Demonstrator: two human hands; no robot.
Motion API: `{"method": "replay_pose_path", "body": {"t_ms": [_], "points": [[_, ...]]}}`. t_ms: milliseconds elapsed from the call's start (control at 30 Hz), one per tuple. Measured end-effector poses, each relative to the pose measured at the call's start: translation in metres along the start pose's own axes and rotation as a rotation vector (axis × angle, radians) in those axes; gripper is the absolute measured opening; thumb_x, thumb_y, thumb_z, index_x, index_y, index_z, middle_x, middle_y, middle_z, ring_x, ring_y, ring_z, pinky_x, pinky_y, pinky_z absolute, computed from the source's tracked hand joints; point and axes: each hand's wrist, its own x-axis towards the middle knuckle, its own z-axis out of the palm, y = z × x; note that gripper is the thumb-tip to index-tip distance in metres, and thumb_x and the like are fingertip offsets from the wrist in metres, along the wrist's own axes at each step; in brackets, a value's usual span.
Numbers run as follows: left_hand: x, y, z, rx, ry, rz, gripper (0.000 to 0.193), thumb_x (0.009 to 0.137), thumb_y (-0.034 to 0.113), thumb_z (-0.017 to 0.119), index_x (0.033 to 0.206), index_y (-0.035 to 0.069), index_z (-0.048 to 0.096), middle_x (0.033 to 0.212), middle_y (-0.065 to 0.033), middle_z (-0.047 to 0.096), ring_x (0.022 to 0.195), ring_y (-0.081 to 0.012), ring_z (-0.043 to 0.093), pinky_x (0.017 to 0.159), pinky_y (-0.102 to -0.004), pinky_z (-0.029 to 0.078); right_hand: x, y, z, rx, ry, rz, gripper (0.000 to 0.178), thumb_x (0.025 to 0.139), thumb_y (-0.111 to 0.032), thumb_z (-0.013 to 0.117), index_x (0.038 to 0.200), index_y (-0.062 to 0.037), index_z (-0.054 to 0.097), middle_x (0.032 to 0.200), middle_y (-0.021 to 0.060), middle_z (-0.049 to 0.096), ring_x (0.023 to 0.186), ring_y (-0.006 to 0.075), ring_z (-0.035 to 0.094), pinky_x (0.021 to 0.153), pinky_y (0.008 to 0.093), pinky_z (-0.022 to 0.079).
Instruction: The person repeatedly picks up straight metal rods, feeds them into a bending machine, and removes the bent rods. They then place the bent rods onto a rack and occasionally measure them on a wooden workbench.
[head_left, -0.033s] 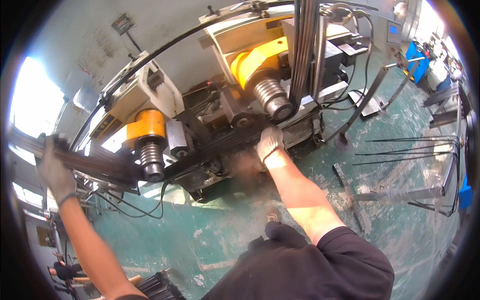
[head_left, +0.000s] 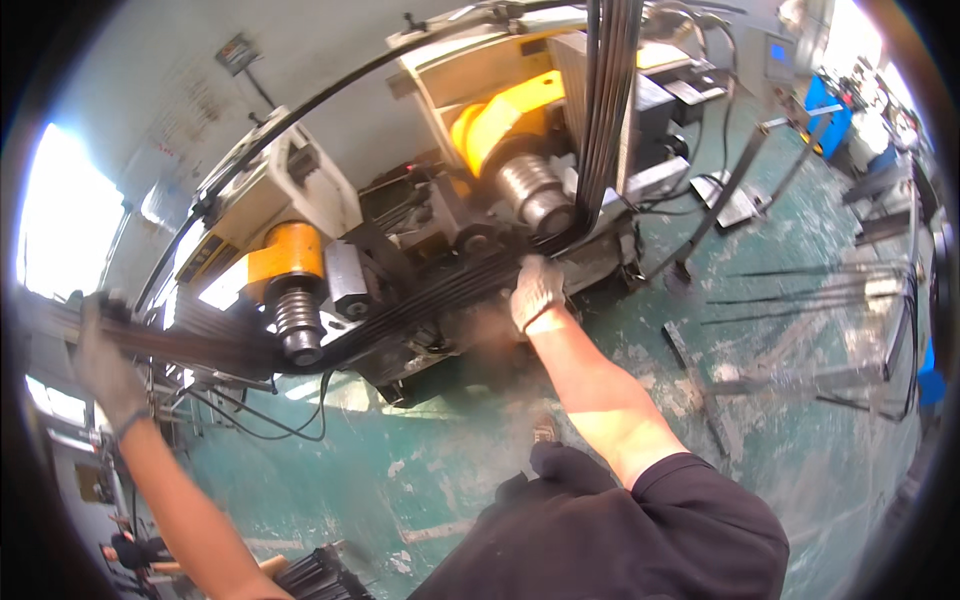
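A bundle of long, dark metal bars [head_left: 430, 296] lies bent across a bending machine. Its left part reaches out to the picture's left side, and its right part rises steeply past a ribbed steel roller [head_left: 535, 190]. My left hand [head_left: 108, 370], in a pale work glove, grips the far left part of the bars, its fingers smeared by motion. My right hand [head_left: 538, 290], gloved too, holds the near edge of the bundle below that roller; its fingertips are partly hidden. A second ribbed roller [head_left: 298, 325] stands above the bars on the left, under a yellow bracket [head_left: 287, 252].
Black cables [head_left: 270, 425] hang below the machine. To the right stands a metal rack [head_left: 890, 350] with thin dark rods, and a loose bar [head_left: 695, 385] lies on the green floor. More dark bars [head_left: 320, 575] lie at lower left, with another person [head_left: 130, 550] beyond.
The machine and bars sit slightly further left in the picture. The middle of the bundle looks sharper. Both hands stay on the bars.
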Motion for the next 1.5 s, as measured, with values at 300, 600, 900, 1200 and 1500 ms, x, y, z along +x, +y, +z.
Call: {"method": "replay_pose_path", "body": {"t_ms": [300,600,900,1200,1500], "points": [[-0.231,0.054,-0.067,0.003,-0.053,-0.303,0.034,0.109,0.017,0.052,0.138,0.006,0.066,0.115,-0.0153,0.076,0.111,-0.0281,0.072,0.107,-0.0427,0.056,-0.233,-0.11,-0.106,-0.017,0.352,-0.168,0.017,0.109,-0.016,0.069,0.1,-0.0027,0.064,0.081,0.0087,0.067,0.072,0.0258,0.071,0.068,0.0453,0.063],[-0.497,0.055,0.04,-1.277,-0.328,-1.16,0.03,0.104,0.018,0.056,0.107,-0.005,0.075,0.104,-0.0147,0.077,0.103,-0.0275,0.072,0.099,-0.0409,0.055,-0.381,-0.349,-0.297,-0.813,0.767,-0.982,0.03,0.11,-0.029,0.067,0.092,-0.0058,0.061,0.067,0.0038,0.064,0.053,0.0167,0.061,0.054,0.0347,0.051],[-0.795,0.225,0.188,-1.343,-0.444,-2.131,0.031,0.102,0.018,0.051,0.111,-0.003,0.072,0.111,-0.0178,0.076,0.116,-0.0367,0.069,0.11,-0.0517,0.051,-0.445,-0.589,-0.323,-1.396,0.936,-1.17,0.037,0.103,-0.037,0.076,0.111,-0.0021,0.066,0.079,0.0112,0.069,0.069,0.0233,0.065,0.067,0.041,0.053],[-0.829,0.352,0.244,-1.149,-0.833,-2.116,0.02,0.108,0.019,0.047,0.111,0.005,0.06,0.101,-0.0154,0.071,0.095,-0.0356,0.067,0.087,-0.0548,0.054,-0.344,-0.726,-0.484,-1.908,1.025,-0.778,0.039,0.104,-0.035,0.068,0.13,-0.007,0.061,0.111,0.0295,0.075,0.109,0.0528,0.07,0.094,0.0582,0.056],[-0.781,0.515,0.268,-0.889,-0.668,-1.69,0.04,0.102,0.013,0.064,0.138,-0.002,0.059,0.121,-0.0232,0.073,0.107,-0.044,0.075,0.091,-0.0566,0.06,-0.231,-0.826,-0.603,-2.262,0.83,-1.044,0.02,0.099,-0.012,0.06,0.117,-0.0062,0.068,0.095,0.0249,0.077,0.089,0.0475,0.076,0.077,0.0576,0.061]]}}
